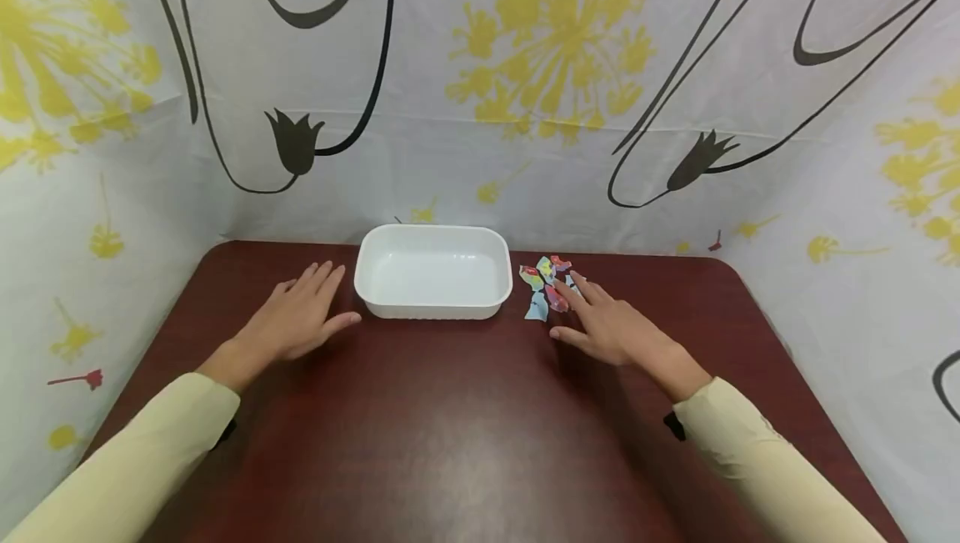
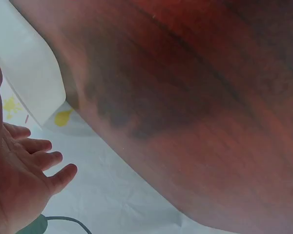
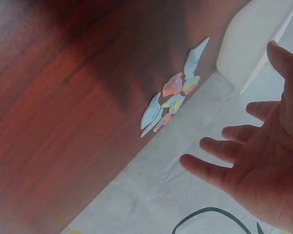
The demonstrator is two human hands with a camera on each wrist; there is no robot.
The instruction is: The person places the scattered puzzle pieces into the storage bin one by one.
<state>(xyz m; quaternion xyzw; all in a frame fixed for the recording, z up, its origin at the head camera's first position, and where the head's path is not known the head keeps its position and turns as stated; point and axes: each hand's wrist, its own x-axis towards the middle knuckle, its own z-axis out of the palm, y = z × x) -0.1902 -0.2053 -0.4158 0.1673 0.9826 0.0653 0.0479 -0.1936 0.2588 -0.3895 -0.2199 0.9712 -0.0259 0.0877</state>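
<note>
While a loose cluster of colourful pieces (image 1: pixel 556 299) lies flat on the far part of the tabletop, just right of the white dish (image 1: pixel 431 310), the hands hold nothing. A pale blue piece (image 1: pixel 537 307) at the cluster's near end has its long axis running roughly near to far, its broad end facing near; the other pieces, red, yellow and blue, point various ways. The dish sits by the far edge, its long axis running left to right.

Above the tabletop, the right hand (image 1: pixel 606 328) hovers beside the pieces, fingers extended and spread; the left hand (image 1: pixel 300 316) hovers left of the dish, just as open, thumb toward it. Pale yellow sleeves (image 1: pixel 150 451) cover both forearms.

Dark reddish-brown, glossy and rounded at its far corners, the tabletop (image 1: pixel 450 418) carries the hands' shadows. Whitish cloth (image 1: pixel 420 168) encloses it on the far, left and right sides, printed with yellow blossoms and dark curling stems.
</note>
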